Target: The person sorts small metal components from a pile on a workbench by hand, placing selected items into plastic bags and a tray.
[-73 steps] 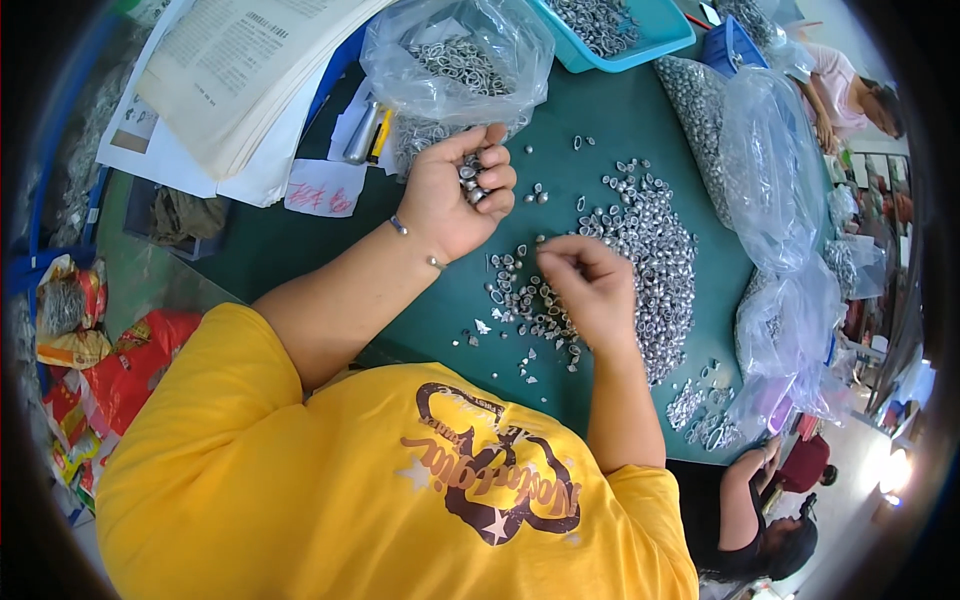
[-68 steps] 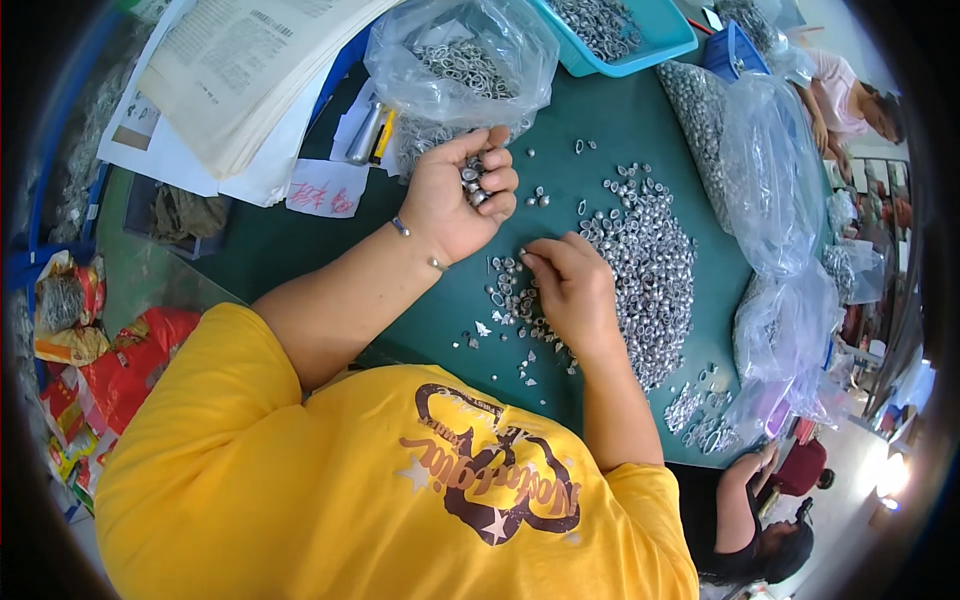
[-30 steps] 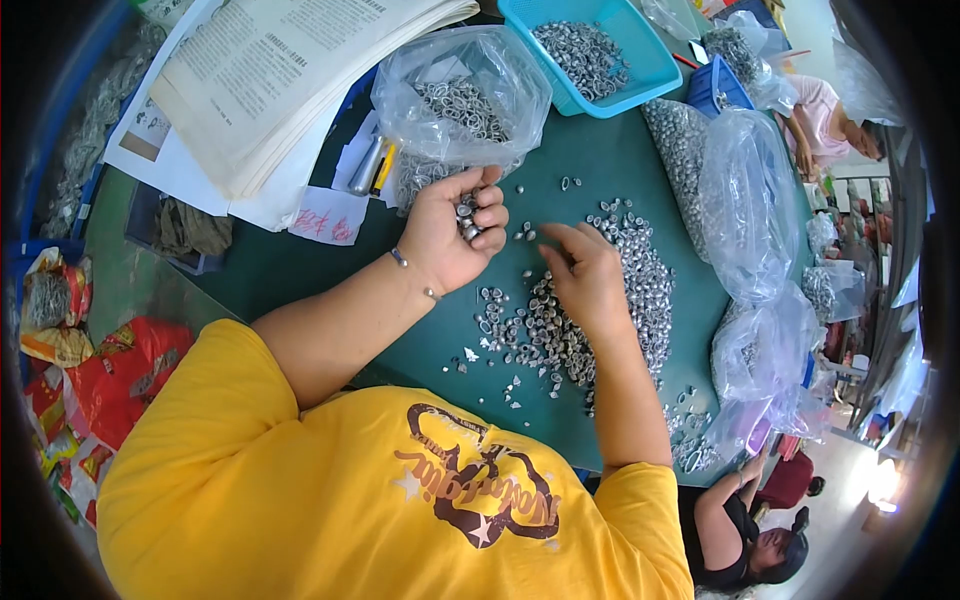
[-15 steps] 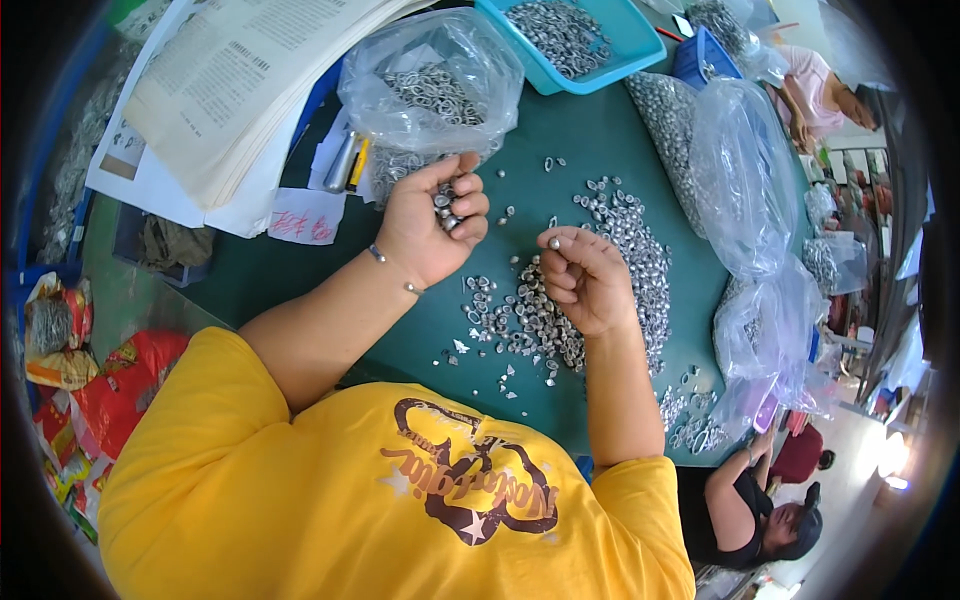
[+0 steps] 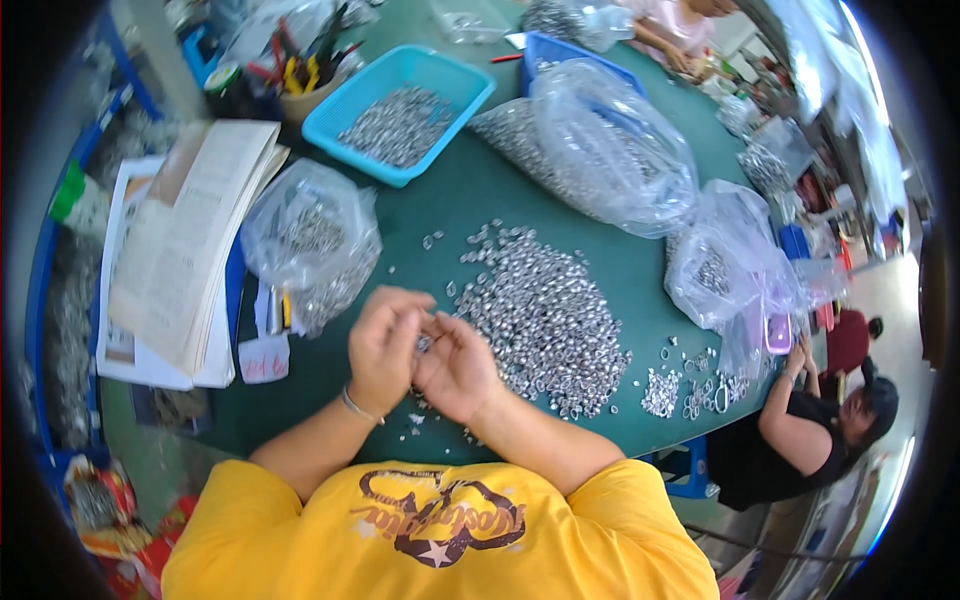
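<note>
My left hand and my right hand meet at the near left side of a heap of small silver-coloured metal pieces. Both are cupped toward each other, fingers curved and slightly blurred. A few small metal pieces show between them; how many is hidden. The right palm is turned up, its fingertips partly behind the left hand. Bead-like rounds and small open rings make up the heap. Flat silvery bits lie just below my hands.
A turquoise basket of metal pieces stands at the back. Bagged pieces are in a clear bag at left and larger bags at right. Papers cover the left edge. A co-worker sits at right, another person far back.
My hands have come together; before, they were apart, the left holding several metal pieces and the right pinching one bead. The view has shifted, showing more of the table's far side.
</note>
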Tool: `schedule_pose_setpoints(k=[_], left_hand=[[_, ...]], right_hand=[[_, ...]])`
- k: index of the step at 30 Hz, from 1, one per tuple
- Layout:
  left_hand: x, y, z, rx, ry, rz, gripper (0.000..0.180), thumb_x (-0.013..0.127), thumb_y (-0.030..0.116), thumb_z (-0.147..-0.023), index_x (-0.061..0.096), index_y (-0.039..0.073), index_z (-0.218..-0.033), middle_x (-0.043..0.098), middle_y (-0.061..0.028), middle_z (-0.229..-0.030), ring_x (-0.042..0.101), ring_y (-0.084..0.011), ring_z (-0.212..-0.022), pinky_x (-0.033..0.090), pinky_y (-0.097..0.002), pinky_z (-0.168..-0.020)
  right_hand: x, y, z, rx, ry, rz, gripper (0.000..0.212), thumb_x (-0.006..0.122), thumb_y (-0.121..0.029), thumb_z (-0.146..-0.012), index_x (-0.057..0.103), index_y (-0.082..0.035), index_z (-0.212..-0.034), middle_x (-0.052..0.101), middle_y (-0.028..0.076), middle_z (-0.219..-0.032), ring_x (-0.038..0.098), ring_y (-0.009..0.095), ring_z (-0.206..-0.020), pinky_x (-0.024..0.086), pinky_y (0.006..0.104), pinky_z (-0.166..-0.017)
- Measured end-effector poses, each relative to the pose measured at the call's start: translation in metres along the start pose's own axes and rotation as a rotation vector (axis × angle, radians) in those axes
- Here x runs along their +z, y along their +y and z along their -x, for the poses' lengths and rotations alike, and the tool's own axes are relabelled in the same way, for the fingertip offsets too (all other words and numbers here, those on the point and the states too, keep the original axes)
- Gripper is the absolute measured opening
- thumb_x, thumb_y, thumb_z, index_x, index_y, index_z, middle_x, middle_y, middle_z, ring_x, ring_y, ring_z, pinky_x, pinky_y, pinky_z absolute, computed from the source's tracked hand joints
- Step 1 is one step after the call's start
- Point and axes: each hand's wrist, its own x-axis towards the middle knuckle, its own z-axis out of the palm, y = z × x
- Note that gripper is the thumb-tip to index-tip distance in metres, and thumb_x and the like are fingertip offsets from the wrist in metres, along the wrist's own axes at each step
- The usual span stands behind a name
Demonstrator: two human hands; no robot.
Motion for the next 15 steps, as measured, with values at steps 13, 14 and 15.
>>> schedule_pose_setpoints(k=[13,14,15], left_hand=[[0.021,0.050,-0.008,0.360,-0.252,-0.218,0.024,0.053,-0.001,-0.077,0.054,-0.002,-0.101,0.059,-0.0138,-0.089,0.056,-0.0261,-0.081,0.045,-0.0313,-0.074],[0.018,0.050,-0.009,0.343,-0.242,-0.227,0.024,0.053,-0.001,-0.078,0.054,-0.002,-0.102,0.058,-0.0127,-0.086,0.057,-0.0239,-0.078,0.045,-0.0297,-0.072],[0.016,0.051,-0.009,0.334,-0.225,-0.234,0.024,0.054,-0.001,-0.078,0.054,-0.001,-0.102,0.058,-0.0121,-0.085,0.057,-0.0230,-0.078,0.045,-0.0290,-0.072]], right_hand=[[0.045,-0.128,0.025,-0.566,0.172,0.127,0.020,0.049,-0.025,-0.086,0.047,-0.010,-0.073,0.052,0.003,-0.064,0.049,0.012,-0.051,0.032,0.0204,-0.035],[0.056,-0.159,0.024,-0.749,0.111,0.059,0.020,0.048,-0.026,-0.087,0.048,-0.010,-0.074,0.053,0.002,-0.064,0.051,0.012,-0.052,0.036,0.0225,-0.036],[0.068,-0.189,0.031,-0.886,0.038,0.157,0.022,0.046,-0.026,-0.088,0.047,-0.010,-0.073,0.053,0.003,-0.064,0.052,0.014,-0.053,0.042,0.0246,-0.040]])
